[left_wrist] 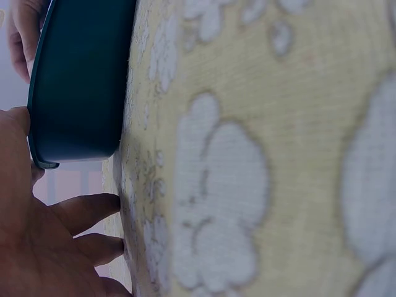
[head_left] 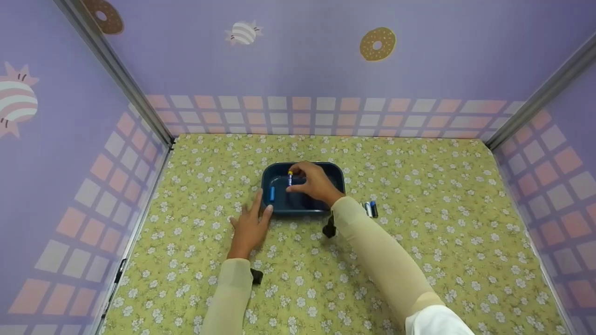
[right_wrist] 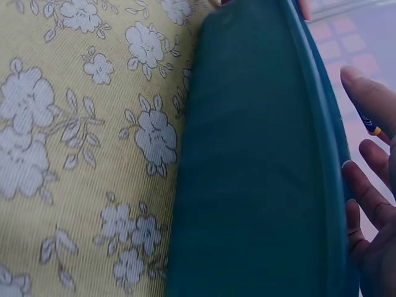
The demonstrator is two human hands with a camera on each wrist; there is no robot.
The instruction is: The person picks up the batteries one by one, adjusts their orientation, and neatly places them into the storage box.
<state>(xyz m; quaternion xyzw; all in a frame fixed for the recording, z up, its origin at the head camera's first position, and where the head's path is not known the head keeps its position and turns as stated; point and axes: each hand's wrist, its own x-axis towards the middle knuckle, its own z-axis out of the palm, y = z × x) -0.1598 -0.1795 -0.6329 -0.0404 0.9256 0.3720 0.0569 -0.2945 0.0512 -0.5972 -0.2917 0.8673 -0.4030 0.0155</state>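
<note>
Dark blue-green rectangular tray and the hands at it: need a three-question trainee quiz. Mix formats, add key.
1. Multiple choice: in the head view, where is the plain light-blue cylinder?
A) Outside the dark blue-green rectangular tray
B) Inside it
C) Balanced on its rim

2. True or false: the person's bare left hand touches the tray.

3. Short answer: which hand pinches the slim dark-blue cylinder with a yellow end?

Key: 1. B. 2. True. 3. The right hand.
</note>
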